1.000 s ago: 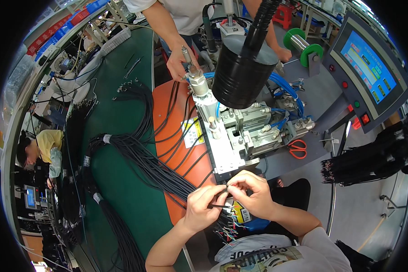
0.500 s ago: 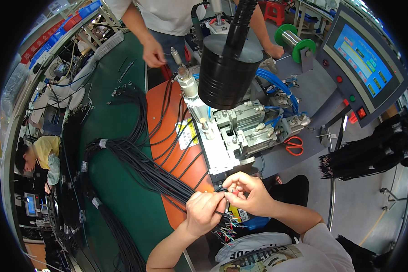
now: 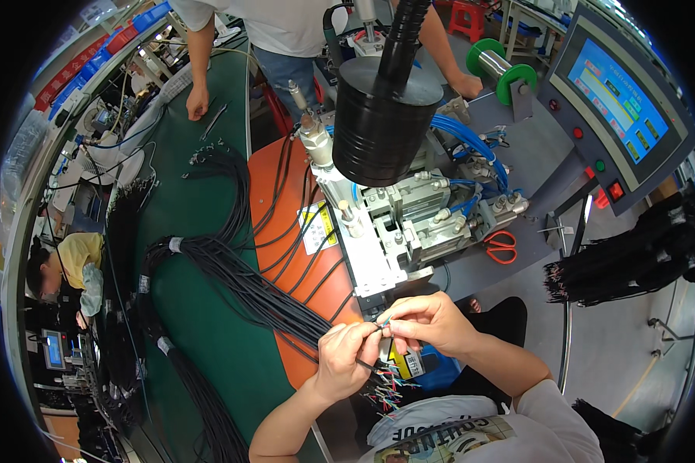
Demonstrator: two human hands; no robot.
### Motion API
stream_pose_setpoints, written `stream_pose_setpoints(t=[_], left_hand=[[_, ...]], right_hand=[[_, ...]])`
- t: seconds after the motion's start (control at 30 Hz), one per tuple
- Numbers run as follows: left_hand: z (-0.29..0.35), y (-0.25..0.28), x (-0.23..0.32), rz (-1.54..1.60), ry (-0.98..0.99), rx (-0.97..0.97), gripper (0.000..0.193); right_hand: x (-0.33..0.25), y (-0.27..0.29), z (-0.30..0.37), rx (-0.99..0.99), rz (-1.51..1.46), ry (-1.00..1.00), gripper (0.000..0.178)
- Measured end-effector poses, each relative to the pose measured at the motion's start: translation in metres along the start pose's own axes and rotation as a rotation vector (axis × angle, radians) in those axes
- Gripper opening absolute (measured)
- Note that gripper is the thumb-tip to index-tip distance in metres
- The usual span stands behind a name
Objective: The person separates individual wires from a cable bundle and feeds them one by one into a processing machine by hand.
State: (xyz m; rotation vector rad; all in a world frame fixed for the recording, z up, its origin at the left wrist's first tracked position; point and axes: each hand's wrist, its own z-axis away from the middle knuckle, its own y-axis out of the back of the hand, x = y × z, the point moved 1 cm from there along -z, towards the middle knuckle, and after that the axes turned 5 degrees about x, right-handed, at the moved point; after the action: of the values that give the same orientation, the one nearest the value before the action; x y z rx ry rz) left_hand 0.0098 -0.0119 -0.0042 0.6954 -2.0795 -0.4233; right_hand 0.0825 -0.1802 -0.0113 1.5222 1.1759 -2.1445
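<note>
In front of the machine, my left hand [image 3: 344, 359] is closed around a black cable near its stripped end. My right hand [image 3: 428, 324] pinches the thin coloured wires [image 3: 386, 323] that come out of that end, close to my left fingertips. A thick bundle of black cables [image 3: 259, 283] runs from the left up to my left hand. Below that hand, several cable ends with fanned-out coloured wires [image 3: 386, 386] hang down. Just beyond my hands stands a metal machine [image 3: 371, 255] with pneumatic cylinders and blue hoses.
A black cylindrical hood [image 3: 386, 123] hangs over the machine. Red-handled scissors [image 3: 501, 247] lie right of it, below a tilted touchscreen [image 3: 618, 100]. A solder wire spool [image 3: 498, 68] stands behind. Another person's hand [image 3: 198, 102] is over the green table [image 3: 201, 309]. More cables [image 3: 625, 262] hang at right.
My right fingers have shifted slightly and now pinch the wires nearer the left fingertips. Across the table, the other person's hand has moved left, away from the machine.
</note>
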Motion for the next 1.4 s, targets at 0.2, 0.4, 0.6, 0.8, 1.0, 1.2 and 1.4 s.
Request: stream_pose_setpoints(t=[0.2, 0.4, 0.6, 0.8, 1.0, 1.2, 1.4], left_hand=[[-0.001, 0.0, -0.001, 0.048, 0.026, -0.006, 0.014], [0.001, -0.002, 0.0, 0.029, 0.051, -0.002, 0.012], [0.0, -0.001, 0.0, 0.008, 0.025, 0.005, 0.013], [0.002, -0.002, 0.002, -0.078, -0.038, 0.014, 0.017], [0.005, -0.003, 0.002, -0.101, -0.034, 0.08, 0.015], [0.011, -0.003, -0.001, 0.235, 0.299, 0.116, 0.009], [0.004, 0.008, -0.004, 0.491, 0.532, 0.126, 0.008]], right_hand=[[-0.003, 0.0, -0.001, 0.027, 0.061, -0.021, 0.018], [0.001, -0.001, -0.002, 0.079, 0.142, 0.142, 0.013], [-0.001, 0.001, -0.003, 0.081, 0.039, -0.042, 0.011], [0.0, 0.005, -0.001, 0.062, 0.349, 0.166, 0.008], [0.011, -0.005, -0.001, 0.155, 0.173, 0.119, 0.008], [0.017, -0.022, 0.002, 0.338, 0.603, 0.593, 0.006], [0.033, -0.017, 0.029, -0.054, 1.143, 1.005, 0.025]])
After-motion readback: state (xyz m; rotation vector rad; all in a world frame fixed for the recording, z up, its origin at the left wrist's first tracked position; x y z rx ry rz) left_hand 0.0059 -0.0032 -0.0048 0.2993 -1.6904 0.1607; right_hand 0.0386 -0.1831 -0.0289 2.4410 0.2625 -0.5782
